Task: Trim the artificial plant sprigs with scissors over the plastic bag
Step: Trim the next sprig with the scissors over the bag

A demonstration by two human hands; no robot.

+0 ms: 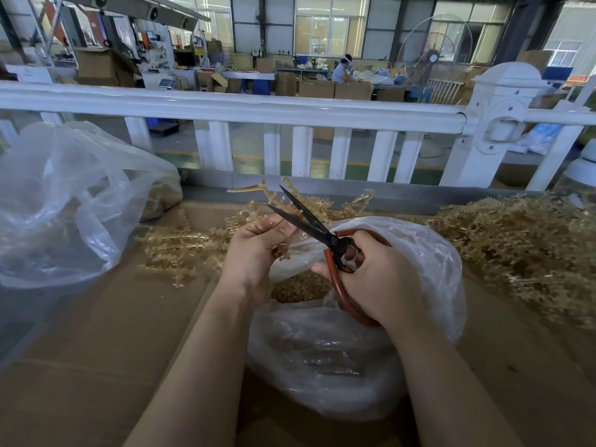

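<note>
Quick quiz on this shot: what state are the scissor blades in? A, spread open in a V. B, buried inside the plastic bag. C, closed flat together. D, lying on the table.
A: the scissors, held in the right hand, have their dark blades spread in a V beside the sprig that the left hand holds.

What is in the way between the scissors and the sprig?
Nothing visible. The scissors in the right hand are open, their blades right beside the sprig that the left hand holds over the plastic bag.
</note>
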